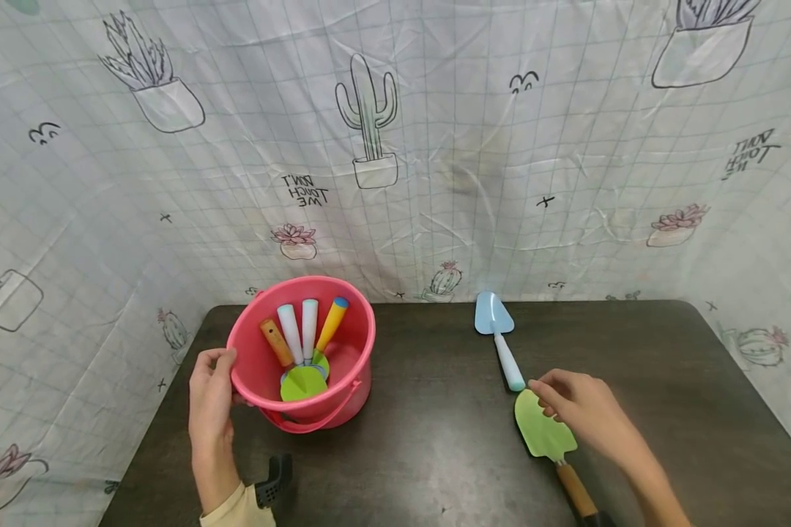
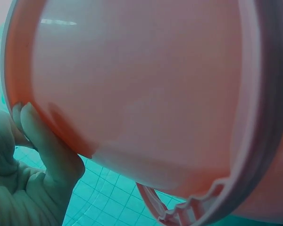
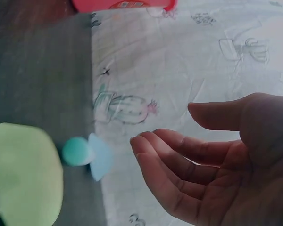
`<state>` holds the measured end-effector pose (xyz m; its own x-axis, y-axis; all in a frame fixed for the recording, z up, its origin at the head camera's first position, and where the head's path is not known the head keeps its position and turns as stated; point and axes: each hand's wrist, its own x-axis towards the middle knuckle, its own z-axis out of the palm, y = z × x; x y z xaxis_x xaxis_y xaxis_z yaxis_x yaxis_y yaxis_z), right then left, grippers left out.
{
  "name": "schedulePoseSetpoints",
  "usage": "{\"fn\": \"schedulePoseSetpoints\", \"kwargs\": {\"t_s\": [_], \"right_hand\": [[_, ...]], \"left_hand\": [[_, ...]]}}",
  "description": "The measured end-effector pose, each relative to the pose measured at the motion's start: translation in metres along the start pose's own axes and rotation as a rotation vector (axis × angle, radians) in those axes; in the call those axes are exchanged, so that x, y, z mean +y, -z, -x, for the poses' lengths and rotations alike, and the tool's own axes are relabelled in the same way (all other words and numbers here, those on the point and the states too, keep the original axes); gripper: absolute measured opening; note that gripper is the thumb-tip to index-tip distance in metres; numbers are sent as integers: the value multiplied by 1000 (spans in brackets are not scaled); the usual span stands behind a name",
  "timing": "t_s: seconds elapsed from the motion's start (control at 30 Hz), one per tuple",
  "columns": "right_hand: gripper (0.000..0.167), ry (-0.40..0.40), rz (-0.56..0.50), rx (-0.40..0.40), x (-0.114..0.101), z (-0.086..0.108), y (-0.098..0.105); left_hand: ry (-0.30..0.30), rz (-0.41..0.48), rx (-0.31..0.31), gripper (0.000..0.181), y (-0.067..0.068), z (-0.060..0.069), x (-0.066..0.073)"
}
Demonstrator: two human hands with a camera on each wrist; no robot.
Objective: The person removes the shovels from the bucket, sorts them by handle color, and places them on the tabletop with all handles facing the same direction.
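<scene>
My left hand (image 1: 209, 391) pinches the near-left rim of a pink bucket (image 1: 352, 359), thumb over the edge, as the left wrist view also shows on the bucket wall (image 2: 146, 84). Several small garden tools stand inside, with a wooden handle (image 1: 276, 342), white handles (image 1: 290, 333) and a yellow handle (image 1: 332, 326); a green blade (image 1: 305, 383) faces up. On the right, my right hand (image 1: 583, 410) hovers over a green shovel (image 1: 543, 428), near the handle end of a light blue trowel (image 1: 494, 315). Its fingers are loosely bent and hold nothing in the right wrist view.
Both loose tools lie on a dark wooden table (image 1: 428, 432). A white grid-patterned cloth (image 1: 448, 146) with plant drawings hangs behind and at the sides. The bucket's pink handle (image 1: 316, 423) hangs down at its front. A black strap device (image 1: 275, 479) is on the left wrist.
</scene>
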<state>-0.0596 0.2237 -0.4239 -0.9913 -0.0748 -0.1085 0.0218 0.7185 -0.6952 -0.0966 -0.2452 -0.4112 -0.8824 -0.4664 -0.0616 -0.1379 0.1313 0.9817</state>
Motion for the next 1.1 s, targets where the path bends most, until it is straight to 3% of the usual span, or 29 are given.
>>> {"fn": "schedulePoseSetpoints", "kwargs": {"t_s": [0.37,0.53,0.87,1.1], "right_hand": [[29,68,-24,68,-34,-17,8],[25,72,-62,68,-49,-23,7],[20,185,-100,81,-77,-34,7],[20,210,-143,86,-98,-38,8]], "left_hand": [[1,42,-28,26,0,-4,-2],[6,51,-32,25,0,-5,-1],[3,54,-30,25,1,-5,-1],[-2,66,-35,24,1,-6,-2]]}}
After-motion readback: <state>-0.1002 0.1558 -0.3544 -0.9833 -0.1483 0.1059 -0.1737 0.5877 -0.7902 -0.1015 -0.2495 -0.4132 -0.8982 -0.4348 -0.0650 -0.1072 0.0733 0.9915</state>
